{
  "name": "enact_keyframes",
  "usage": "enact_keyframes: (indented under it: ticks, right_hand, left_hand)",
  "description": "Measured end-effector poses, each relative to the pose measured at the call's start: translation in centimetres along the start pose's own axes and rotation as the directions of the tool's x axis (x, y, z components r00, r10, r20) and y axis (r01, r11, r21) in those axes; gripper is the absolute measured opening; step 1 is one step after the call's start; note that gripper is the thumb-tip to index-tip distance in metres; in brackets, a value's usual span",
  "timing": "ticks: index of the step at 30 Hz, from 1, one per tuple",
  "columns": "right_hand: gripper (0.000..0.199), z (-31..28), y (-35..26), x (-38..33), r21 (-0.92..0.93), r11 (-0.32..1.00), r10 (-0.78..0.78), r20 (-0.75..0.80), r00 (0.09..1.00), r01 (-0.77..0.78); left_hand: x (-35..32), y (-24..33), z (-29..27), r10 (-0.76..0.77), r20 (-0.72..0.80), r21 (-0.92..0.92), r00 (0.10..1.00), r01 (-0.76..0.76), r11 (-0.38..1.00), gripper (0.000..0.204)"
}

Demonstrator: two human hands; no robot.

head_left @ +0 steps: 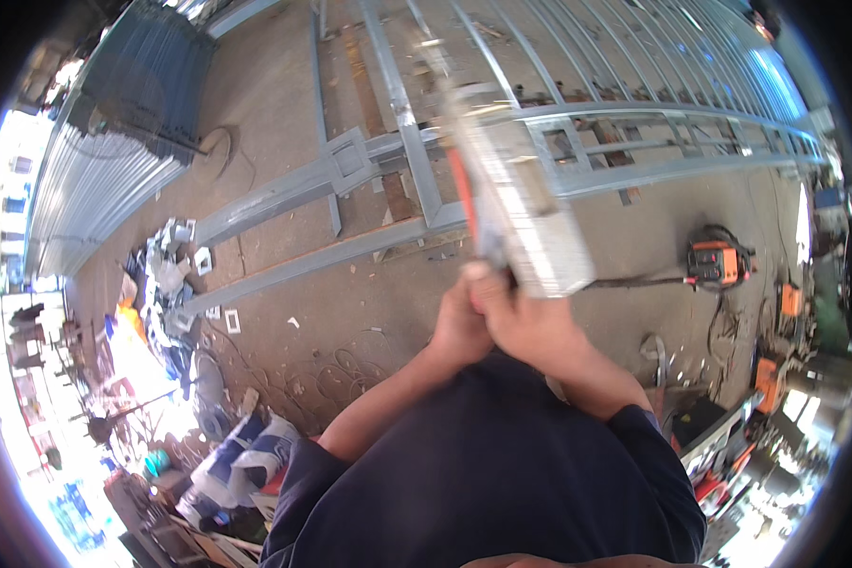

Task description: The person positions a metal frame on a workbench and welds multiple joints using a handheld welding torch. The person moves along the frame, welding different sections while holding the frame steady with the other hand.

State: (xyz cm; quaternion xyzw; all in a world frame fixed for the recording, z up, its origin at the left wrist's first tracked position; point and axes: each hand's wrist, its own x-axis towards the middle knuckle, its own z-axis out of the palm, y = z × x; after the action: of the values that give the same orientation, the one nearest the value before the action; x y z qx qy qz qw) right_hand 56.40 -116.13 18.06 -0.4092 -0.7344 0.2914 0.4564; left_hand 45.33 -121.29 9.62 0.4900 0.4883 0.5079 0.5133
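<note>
Held out in front of my body is a long, whitish-silver, box-like thing (544, 232), smeared by motion. It points away from me, and its far end overlaps the metal frame. A thin red strip (461, 185) runs along its left side. My left hand (462, 320) is closed at its near end, with a bit of red between the fingers. Pressed against it, my right hand (532, 327) is closed under the same near end. Exactly what each set of fingers wraps is partly hidden. Beyond lies a grey metal frame (284, 199) of welded tubes and bars.
Stacked corrugated metal sheets (114, 142) stand at the far left. An orange-and-black machine (718, 260) with a cable sits on the floor at right. Loose cable coils (341, 374) and small square metal offcuts (233, 322) lie at left. Cluttered tools line the lower right.
</note>
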Motion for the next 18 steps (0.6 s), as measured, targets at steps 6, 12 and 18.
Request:
enact_keyframes:
  ticks: [6, 12, 18]
  right_hand:
    - [0.039, -5.7, 1.0, 8.9, 0.48, 0.833, 0.264, 0.095, 0.96, -0.277]
    - [0.051, -8.3, -2.2, 19.0, 0.594, 0.785, 0.139, 0.107, 0.984, -0.175]
    - [0.052, -2.3, -5.0, 31.1, 0.22, 0.898, 0.268, 0.413, 0.87, -0.381]
  left_hand:
    - [6.5, 2.6, 2.8, -0.184, 0.314, 0.011, 0.932, 0.19, 0.982, 0.084]
    - [9.2, -7.3, 1.9, 0.05, 0.746, -0.058, 0.664, -0.01, 0.998, 0.083]
    - [10.8, -20.7, 6.5, -0.069, 0.922, 0.104, 0.382, -0.071, 0.992, 0.058]
